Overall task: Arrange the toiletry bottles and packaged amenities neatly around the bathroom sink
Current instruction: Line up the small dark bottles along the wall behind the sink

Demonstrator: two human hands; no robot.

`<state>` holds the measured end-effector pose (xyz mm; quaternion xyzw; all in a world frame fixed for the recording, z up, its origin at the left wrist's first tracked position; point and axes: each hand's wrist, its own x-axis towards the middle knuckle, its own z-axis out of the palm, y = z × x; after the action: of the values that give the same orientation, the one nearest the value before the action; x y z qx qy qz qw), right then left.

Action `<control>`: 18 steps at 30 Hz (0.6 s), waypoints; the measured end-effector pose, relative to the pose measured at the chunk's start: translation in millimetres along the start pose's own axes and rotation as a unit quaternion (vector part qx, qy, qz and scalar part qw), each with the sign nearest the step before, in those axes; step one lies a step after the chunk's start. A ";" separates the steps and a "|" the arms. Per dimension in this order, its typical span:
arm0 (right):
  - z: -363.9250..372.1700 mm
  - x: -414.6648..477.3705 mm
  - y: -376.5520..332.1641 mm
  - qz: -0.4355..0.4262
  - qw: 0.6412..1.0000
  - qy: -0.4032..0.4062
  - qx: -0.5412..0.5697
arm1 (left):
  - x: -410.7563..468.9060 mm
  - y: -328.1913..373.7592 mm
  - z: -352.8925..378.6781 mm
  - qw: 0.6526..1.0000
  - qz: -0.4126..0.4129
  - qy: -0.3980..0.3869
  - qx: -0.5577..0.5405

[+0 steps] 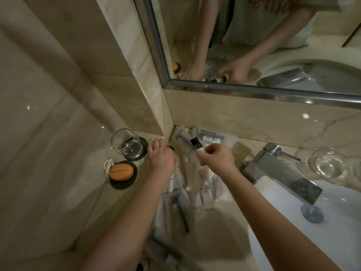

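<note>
Marble counter [214,231], head view. Packaged amenities [207,137]: clear sachets strewn between the wall corner and the sink [336,231]. Small bottle [195,142]: black-capped, tilted over the sachets, pinched by the right hand [216,158]. Left hand [161,156]: fingers curled, black cap [171,147] at its edge; grasp cannot be told. Glass [128,143] on dark coaster [143,153]; orange soap [121,172] just beside.

Both forearms reaching forward, left hand [161,156] curled, right hand [216,157] pinching a small white item [201,150]
</note>
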<state>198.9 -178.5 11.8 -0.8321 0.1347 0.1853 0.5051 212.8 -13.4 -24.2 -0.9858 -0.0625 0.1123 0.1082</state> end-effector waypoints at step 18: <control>-60.0 -62.0 27.6 -0.067 0.972 -0.071 0.215 | -57.2 22.4 -53.7 0.947 0.016 0.072 -0.311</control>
<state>142.5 -242.2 42.7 -0.6956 0.0795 0.1762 0.6919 172.3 -54.2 33.8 -0.9767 -0.0706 0.0174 -0.2018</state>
